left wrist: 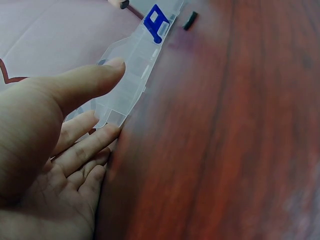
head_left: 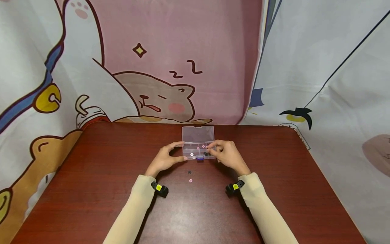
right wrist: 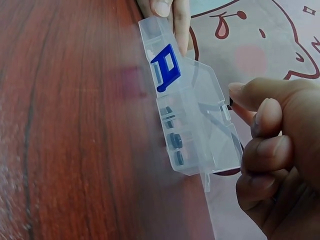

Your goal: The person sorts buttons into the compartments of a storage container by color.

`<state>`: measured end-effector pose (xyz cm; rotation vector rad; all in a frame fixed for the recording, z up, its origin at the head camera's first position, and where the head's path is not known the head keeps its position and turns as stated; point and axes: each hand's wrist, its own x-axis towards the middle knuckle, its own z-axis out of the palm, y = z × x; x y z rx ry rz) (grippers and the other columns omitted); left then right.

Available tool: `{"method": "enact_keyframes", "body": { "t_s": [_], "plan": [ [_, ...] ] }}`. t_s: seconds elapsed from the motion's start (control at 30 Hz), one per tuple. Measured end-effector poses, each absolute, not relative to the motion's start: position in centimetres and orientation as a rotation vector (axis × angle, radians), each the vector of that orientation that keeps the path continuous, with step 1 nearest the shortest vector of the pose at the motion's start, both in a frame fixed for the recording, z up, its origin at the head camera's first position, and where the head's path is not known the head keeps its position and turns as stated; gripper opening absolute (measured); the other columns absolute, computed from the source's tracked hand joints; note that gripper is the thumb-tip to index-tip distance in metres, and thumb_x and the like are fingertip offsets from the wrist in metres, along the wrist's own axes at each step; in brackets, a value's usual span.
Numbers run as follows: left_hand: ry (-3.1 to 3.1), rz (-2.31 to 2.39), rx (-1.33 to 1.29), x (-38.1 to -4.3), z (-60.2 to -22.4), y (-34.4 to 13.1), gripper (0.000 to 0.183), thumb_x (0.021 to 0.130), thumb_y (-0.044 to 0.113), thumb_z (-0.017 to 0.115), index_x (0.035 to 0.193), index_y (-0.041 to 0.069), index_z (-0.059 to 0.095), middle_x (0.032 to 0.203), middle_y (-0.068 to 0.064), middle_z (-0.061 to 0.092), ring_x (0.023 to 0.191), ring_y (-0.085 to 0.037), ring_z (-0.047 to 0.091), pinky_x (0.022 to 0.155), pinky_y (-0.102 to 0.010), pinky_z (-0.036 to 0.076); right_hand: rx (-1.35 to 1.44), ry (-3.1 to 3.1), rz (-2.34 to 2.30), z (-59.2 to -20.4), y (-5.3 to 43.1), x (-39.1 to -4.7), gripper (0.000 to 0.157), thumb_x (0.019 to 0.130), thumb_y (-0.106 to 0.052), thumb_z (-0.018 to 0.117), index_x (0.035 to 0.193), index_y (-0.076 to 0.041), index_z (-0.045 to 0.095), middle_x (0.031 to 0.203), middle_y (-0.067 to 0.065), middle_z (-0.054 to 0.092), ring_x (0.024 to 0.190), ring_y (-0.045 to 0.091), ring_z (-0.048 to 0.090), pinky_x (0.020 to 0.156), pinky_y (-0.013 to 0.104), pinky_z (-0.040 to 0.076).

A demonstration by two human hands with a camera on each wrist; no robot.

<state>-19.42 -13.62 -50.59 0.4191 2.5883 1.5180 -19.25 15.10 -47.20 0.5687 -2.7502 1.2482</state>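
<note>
A clear plastic compartment box (head_left: 198, 150) lies on the table with its lid (head_left: 198, 134) raised at the back and a blue latch (head_left: 199, 159) on its front. My left hand (head_left: 164, 158) holds the box's left end, thumb at the front corner and fingers toward the back. Over the right part of the box, my right hand (head_left: 226, 154) pinches a small black piece (right wrist: 230, 103) between thumb and forefinger. Small pink discs (head_left: 203, 146) and white discs (head_left: 192, 154) lie in the compartments, and several black discs (right wrist: 176, 140) sit in a front one.
In front of the box, a dark disc (head_left: 189, 172) and a pink disc (head_left: 190, 180) lie loose on the brown table (head_left: 274, 189). A printed cartoon cloth (head_left: 225, 61) hangs behind the table's far edge.
</note>
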Motion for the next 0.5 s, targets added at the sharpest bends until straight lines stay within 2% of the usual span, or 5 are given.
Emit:
{"method": "enact_keyframes", "body": {
  "t_s": [0.27,0.5],
  "plan": [
    [2.599,1.520,0.424,-19.35,-50.77,-13.86,0.067,0.083,0.032,0.087,0.143,0.023,0.060,0.145,-0.001,0.062,0.145,-0.027,0.047,0.121,-0.052,0.036,0.546,-2.753,1.267,-47.44,15.02,-19.52,0.010,0.094,-0.024,0.077,0.100,-0.016,0.078,0.045,-0.004,0.048,0.039,0.012,0.049,0.043,0.023,0.034],
    [2.601,1.488,0.395,-19.40,-50.65,-13.73,0.067,0.083,0.035,0.086,0.143,0.027,0.060,0.148,0.001,0.059,0.145,-0.025,0.047,0.121,-0.050,0.036,0.516,-2.760,1.287,-47.60,15.22,-19.55,0.012,0.094,-0.026,0.076,0.102,-0.017,0.078,0.045,-0.002,0.048,0.039,0.014,0.049,0.042,0.023,0.032]
  ]
}}
